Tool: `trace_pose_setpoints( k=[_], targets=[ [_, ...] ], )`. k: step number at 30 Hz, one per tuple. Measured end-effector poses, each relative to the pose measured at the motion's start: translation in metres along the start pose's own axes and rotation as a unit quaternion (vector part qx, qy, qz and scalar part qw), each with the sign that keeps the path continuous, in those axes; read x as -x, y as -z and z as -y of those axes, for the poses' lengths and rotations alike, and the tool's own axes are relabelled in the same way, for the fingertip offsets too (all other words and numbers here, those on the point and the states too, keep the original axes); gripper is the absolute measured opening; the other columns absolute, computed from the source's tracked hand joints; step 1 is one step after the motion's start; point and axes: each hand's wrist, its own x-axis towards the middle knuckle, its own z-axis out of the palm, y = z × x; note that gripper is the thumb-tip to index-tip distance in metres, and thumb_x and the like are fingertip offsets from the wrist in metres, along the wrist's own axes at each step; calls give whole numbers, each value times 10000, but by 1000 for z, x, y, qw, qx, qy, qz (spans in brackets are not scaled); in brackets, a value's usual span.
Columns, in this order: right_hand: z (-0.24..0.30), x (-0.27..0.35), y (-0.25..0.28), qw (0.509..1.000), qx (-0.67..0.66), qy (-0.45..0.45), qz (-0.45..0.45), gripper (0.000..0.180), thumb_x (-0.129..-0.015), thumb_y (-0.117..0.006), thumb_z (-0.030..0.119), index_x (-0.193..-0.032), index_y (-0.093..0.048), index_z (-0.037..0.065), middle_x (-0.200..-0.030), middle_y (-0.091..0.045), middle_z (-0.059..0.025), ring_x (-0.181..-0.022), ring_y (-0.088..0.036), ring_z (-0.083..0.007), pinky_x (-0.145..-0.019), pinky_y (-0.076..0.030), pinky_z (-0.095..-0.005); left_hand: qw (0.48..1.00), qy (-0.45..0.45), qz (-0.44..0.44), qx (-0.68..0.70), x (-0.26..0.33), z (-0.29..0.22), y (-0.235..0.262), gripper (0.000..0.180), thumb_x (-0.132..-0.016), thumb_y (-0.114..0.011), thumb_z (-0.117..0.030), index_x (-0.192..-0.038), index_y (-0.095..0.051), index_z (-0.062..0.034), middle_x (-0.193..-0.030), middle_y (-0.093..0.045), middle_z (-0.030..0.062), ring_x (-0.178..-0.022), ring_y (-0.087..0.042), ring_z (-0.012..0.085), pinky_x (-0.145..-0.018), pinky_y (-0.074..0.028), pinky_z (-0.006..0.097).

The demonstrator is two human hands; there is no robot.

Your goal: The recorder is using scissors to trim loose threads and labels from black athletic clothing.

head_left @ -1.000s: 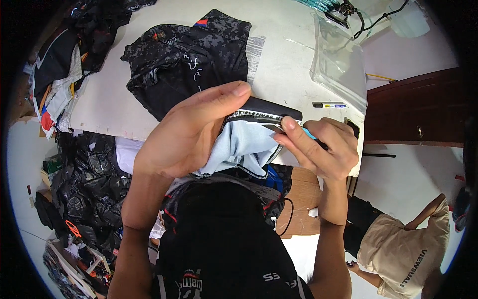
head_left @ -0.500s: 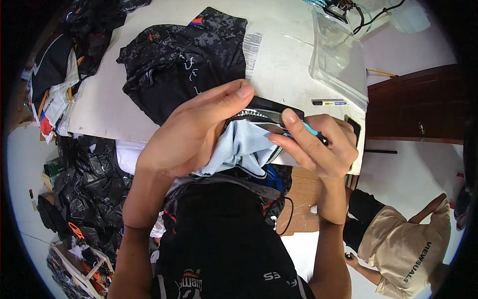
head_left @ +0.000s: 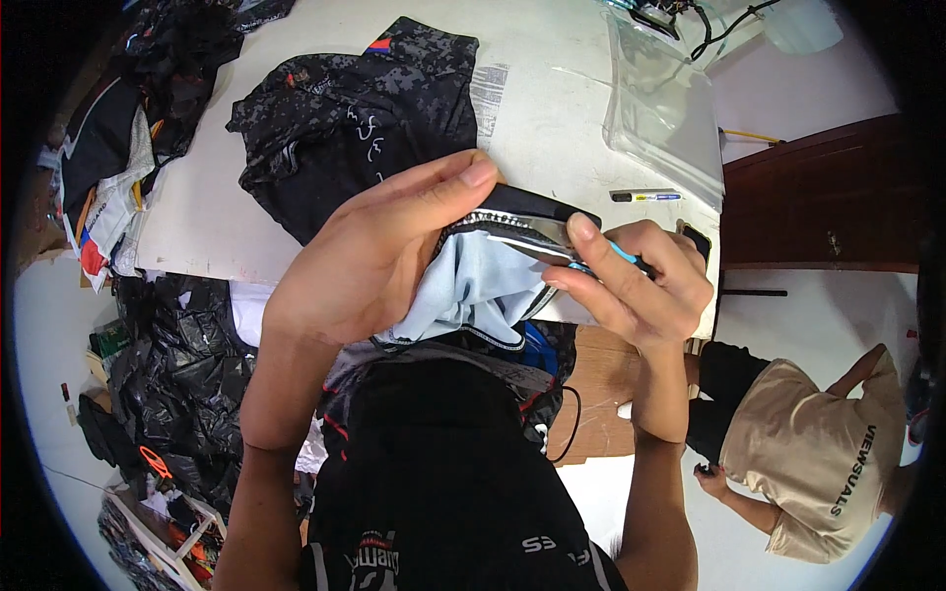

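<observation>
In front of me my left hand [head_left: 379, 241] pinches the edge of a black garment piece [head_left: 468, 276] between thumb and fingers. Its pale blue-white inside is turned out, and a stitched seam runs along the top edge. My right hand [head_left: 641, 281] is closed around a pair of thread snips [head_left: 540, 239] with light blue grips. Their metal blades lie along the seam and point toward my left hand. Beyond my hands, a black camouflage-patterned shirt [head_left: 365, 128] lies on the white table.
A marker [head_left: 645, 196] and clear plastic sheeting [head_left: 662, 108] lie on the white table [head_left: 197, 222] at right. Dark garments [head_left: 118, 128] are heaped at far left, above black plastic bags [head_left: 182, 384]. Another person in a tan shirt [head_left: 813, 453] is at lower right.
The snips' blades have come closer together and lie nearer the seam. My hands and the garment piece have shifted only slightly. The other person has moved a little to the right.
</observation>
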Motion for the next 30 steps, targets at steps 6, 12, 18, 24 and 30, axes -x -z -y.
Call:
trace_pose_setpoints(
  k=[6, 12, 18, 24, 30],
  targets=[
    [-1, -2, -6, 999, 1, 20, -29, 478, -559, -792, 280, -974, -692, 64, -565, -463, 8, -452, -423, -99, -398, -330, -217, 1000, 10, 22, 13, -7, 5, 2, 260, -916, -518, -237, -1066, -544, -27, -908, -587, 16, -822, -561, 69, -708, -445, 205],
    [2, -1, -6, 999, 13, 26, -31, 466, -562, -795, 263, -972, -694, 67, -570, -464, 4, -451, -430, -107, -402, -338, -220, 999, 8, 22, 25, -6, 8, 1, 251, -919, -509, -246, -1040, -546, -30, -891, -586, 13, -797, -565, 67, -687, -450, 207],
    [1, 1, -9, 999, 7, 29, -41, 466, -564, -804, 245, -991, -692, 97, -564, -435, 8, -447, -418, -113, -406, -353, -225, 999, 14, 16, 27, -5, 7, 1, 264, -912, -521, -241, -1057, -544, -22, -896, -585, 14, -805, -565, 68, -689, -450, 207],
    [7, -3, -2, 997, 66, 35, -29, 462, -557, -828, 241, -992, -690, 167, -549, -389, 15, -442, -401, -117, -405, -348, -219, 999, 12, 16, 26, -5, 7, -1, 258, -907, -528, -237, -1047, -553, -22, -899, -583, 10, -805, -558, 64, -697, -444, 205],
    [6, -4, -5, 996, 68, 48, -34, 449, -563, -832, 228, -986, -690, 177, -546, -395, 12, -436, -390, -111, -400, -347, -212, 999, 21, 18, 22, -4, 4, 0, 244, -906, -530, -232, -1032, -556, -24, -891, -583, 12, -803, -556, 63, -696, -442, 204]
  ],
)
